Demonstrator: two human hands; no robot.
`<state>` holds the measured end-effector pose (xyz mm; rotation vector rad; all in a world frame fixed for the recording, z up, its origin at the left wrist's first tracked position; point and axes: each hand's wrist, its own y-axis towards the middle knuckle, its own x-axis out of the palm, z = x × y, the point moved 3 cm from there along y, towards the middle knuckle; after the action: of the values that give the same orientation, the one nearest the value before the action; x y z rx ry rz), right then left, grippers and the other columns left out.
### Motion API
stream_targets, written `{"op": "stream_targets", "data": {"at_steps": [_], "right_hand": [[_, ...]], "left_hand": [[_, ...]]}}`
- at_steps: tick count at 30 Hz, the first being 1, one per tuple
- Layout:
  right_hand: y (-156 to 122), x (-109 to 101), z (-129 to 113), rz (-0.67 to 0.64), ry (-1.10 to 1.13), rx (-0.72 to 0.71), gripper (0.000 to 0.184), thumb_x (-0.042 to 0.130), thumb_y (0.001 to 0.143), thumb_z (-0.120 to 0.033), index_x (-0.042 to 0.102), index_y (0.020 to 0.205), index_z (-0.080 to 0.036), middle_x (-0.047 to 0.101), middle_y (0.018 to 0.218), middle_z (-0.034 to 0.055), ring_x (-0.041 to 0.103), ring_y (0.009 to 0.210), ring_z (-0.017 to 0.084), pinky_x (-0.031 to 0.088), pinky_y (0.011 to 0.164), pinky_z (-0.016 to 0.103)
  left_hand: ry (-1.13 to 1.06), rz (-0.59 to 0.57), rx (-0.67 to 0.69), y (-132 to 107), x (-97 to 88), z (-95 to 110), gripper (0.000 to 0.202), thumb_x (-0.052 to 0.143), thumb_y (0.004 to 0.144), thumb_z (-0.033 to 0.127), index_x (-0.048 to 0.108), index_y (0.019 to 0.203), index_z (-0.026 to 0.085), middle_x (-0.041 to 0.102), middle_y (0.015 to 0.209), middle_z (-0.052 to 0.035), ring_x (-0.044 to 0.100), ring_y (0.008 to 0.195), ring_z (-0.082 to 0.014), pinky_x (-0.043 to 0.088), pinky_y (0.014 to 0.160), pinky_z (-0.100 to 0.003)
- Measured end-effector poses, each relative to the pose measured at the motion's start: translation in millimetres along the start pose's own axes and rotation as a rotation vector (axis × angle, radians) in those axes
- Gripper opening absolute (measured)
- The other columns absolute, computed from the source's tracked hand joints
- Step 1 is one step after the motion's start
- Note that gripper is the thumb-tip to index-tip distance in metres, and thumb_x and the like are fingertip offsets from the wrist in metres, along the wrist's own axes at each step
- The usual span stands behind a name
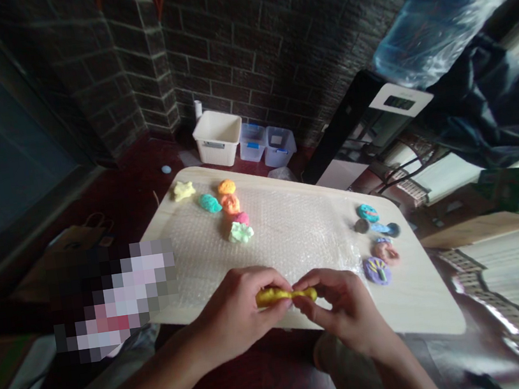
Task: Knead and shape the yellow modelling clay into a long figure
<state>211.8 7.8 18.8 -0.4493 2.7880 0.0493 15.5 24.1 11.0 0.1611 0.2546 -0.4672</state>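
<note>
A piece of yellow modelling clay (278, 294) is held between my two hands, above the near edge of the table. It looks long and lumpy, with a thin neck between a thicker left part and a rounded right end. My left hand (241, 303) is closed round the thicker part, thumb below and fingers above. With thumb and fingertips, my right hand (337, 302) pinches it near the narrow part. Beneath them lies a sheet of bubble wrap (293, 228) on the pale wooden table (419, 301).
Clay lumps stand at the table's far left: pale yellow (184, 191), teal (209, 203), orange (230, 204) and light green (240, 232). On the right are a purple disc (377, 270), a pinkish-brown piece (386, 252) and a blue-grey dumbbell shape (377, 227). Bins (218, 137) stand behind.
</note>
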Motion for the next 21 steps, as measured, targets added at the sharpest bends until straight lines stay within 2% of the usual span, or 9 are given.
{"op": "stream_targets", "data": {"at_steps": [3, 7, 13, 18, 21], "right_hand": [[0.9, -1.2, -2.3, 0.035, -0.088, -0.058, 0.008, 0.075, 0.088, -0.019, 0.080, 0.094, -0.019, 0.080, 0.084, 0.0055, 0.073, 0.073, 0.017, 0.057, 0.067, 0.028], [-1.3, -1.3, -5.0, 0.012, -0.153, -0.077, 0.011, 0.072, 0.091, -0.018, 0.080, 0.098, -0.021, 0.081, 0.088, 0.0054, 0.075, 0.077, 0.018, 0.059, 0.070, 0.029], [-2.6, -1.1, -2.3, 0.002, -0.174, -0.063, 0.015, 0.071, 0.092, -0.018, 0.081, 0.102, -0.021, 0.082, 0.090, 0.0058, 0.076, 0.079, 0.019, 0.060, 0.070, 0.030], [-1.9, 0.8, -6.9, 0.002, -0.206, -0.110, 0.018, 0.070, 0.091, -0.015, 0.082, 0.103, -0.022, 0.081, 0.090, 0.0053, 0.076, 0.079, 0.019, 0.060, 0.072, 0.031], [-2.3, 2.2, -7.2, -0.014, -0.179, -0.078, 0.020, 0.070, 0.090, -0.014, 0.079, 0.107, -0.021, 0.080, 0.094, 0.0061, 0.076, 0.082, 0.019, 0.062, 0.075, 0.032]], "left_hand": [[0.010, -0.014, -0.026, 0.9, 0.5, -1.7, 0.015, 0.072, 0.088, 0.021, 0.077, 0.102, 0.018, 0.079, 0.093, -0.0033, 0.072, 0.083, -0.0173, 0.052, 0.073, -0.026], [0.081, -0.075, -0.035, 2.0, 0.2, -1.0, 0.013, 0.067, 0.093, 0.022, 0.079, 0.092, 0.019, 0.077, 0.081, -0.0009, 0.069, 0.072, -0.0153, 0.046, 0.063, -0.025], [0.117, 0.005, 0.019, 1.9, -1.5, 1.3, 0.010, 0.068, 0.090, 0.018, 0.078, 0.089, 0.019, 0.079, 0.084, -0.0017, 0.071, 0.075, -0.0166, 0.048, 0.067, -0.027], [0.103, -0.025, -0.015, 0.8, 1.7, -1.1, 0.008, 0.069, 0.090, 0.020, 0.076, 0.093, 0.019, 0.079, 0.085, -0.0010, 0.072, 0.077, -0.0167, 0.049, 0.068, -0.027], [0.129, -0.030, -0.016, 0.1, 2.1, -1.9, 0.010, 0.068, 0.092, 0.023, 0.077, 0.094, 0.020, 0.080, 0.087, -0.0015, 0.072, 0.078, -0.0171, 0.049, 0.068, -0.027]]}}
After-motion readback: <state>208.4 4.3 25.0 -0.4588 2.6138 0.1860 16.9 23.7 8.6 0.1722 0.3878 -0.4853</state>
